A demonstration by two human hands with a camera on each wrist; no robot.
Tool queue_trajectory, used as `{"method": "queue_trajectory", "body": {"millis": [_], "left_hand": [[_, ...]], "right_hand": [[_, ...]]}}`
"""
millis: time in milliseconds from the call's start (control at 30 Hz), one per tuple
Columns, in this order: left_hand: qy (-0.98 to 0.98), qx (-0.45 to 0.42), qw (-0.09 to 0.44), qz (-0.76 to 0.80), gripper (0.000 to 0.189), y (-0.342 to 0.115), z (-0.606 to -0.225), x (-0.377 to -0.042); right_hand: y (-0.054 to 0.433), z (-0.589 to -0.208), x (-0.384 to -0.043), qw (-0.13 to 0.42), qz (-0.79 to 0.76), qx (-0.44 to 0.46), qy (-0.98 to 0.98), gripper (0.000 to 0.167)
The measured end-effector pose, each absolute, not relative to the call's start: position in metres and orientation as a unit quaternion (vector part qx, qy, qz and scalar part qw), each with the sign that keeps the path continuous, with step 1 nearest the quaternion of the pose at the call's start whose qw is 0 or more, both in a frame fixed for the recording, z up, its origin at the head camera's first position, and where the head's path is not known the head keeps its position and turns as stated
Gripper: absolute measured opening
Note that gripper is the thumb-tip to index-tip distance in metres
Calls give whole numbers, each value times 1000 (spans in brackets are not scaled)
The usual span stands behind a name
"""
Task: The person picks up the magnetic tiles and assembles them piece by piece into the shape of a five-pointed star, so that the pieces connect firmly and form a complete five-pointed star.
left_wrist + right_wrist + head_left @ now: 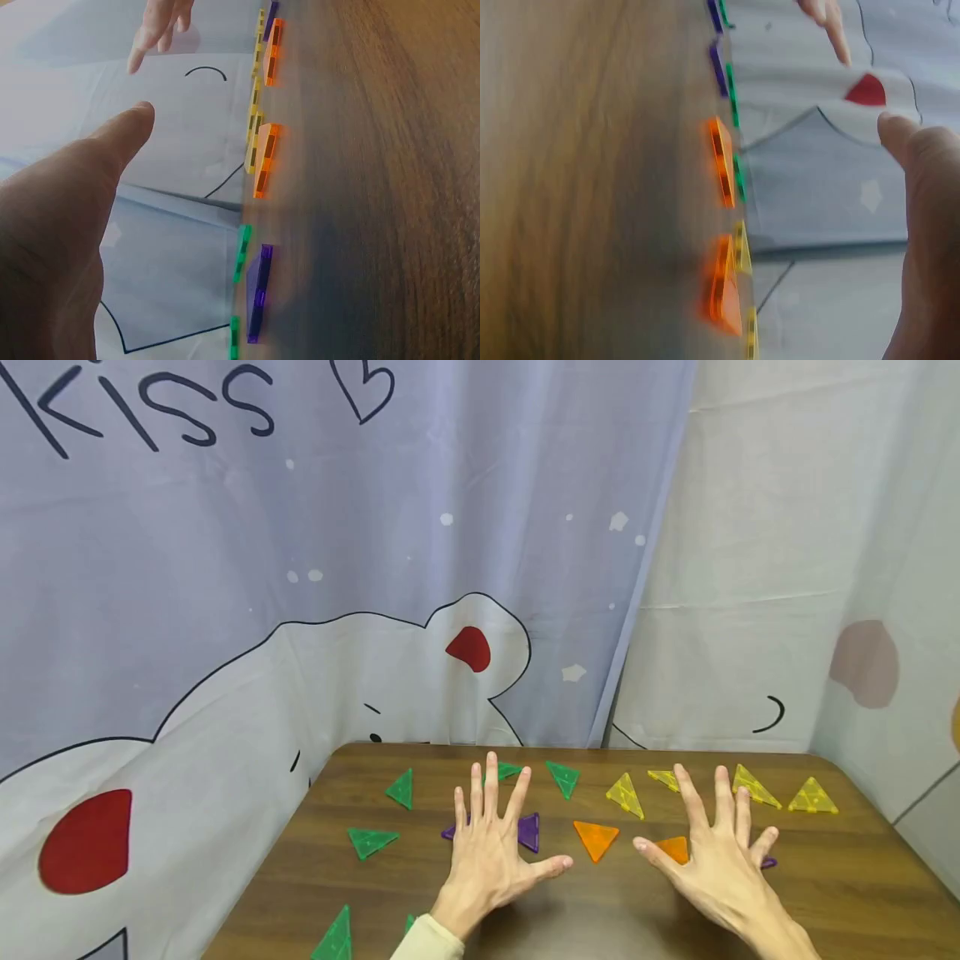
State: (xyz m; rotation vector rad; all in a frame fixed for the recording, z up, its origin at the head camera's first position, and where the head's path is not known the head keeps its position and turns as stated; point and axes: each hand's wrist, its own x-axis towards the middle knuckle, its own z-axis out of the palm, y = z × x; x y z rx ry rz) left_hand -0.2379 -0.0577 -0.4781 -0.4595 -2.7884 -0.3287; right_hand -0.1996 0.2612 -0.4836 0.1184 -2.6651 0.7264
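Note:
My left hand (491,852) hovers over the table with its fingers spread and holds nothing. Behind its fingers, a purple triangular tile (529,832) shows partly, with more purple (448,832) at the other side. My right hand (720,856) is also spread above the table, nothing in it. An orange triangular tile (673,850) lies beside its thumb, partly covered. Between the hands rests a second orange tile (596,840). A bit of purple tile (768,862) peeks out by the right little finger. In the left wrist view, the left thumb (124,139) stretches out above the tiles.
Several green triangular tiles (372,842) are spread over the left side and back of the wooden table (300,877). Yellow triangular tiles (812,797) lie along the back right. A printed curtain (375,543) hangs behind the far table edge.

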Motion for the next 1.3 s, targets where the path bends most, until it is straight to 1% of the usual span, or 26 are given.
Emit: {"method": "queue_trajectory", "body": {"millis": [133, 400, 667, 767, 967, 1100, 1300], "left_hand": [[-968, -160, 139, -137, 129, -60, -478, -240], [-964, -155, 112, -184, 132, -62, -481, -243], [-966, -152, 99, -187, 136, -62, -486, -245], [-966, -151, 94, -187, 136, -62, -488, -245], [-965, -156, 84, -195, 136, -61, -491, -243], [-963, -160, 84, -198, 133, -59, -492, -242], [-959, -172, 82, -210, 129, -55, -491, -242]], "right_hand": [[280, -485, -203, 192, 281, 46, -939, 116], [327, -501, -200, 177, 363, 34, -914, 106], [361, -528, -202, 163, 418, 14, -893, 108], [371, -533, -203, 153, 419, 13, -895, 107], [378, -537, -204, 125, 367, 20, -922, 104], [378, -540, -206, 146, 335, 45, -930, 102], [379, -544, -205, 179, 311, 69, -931, 92]]}}
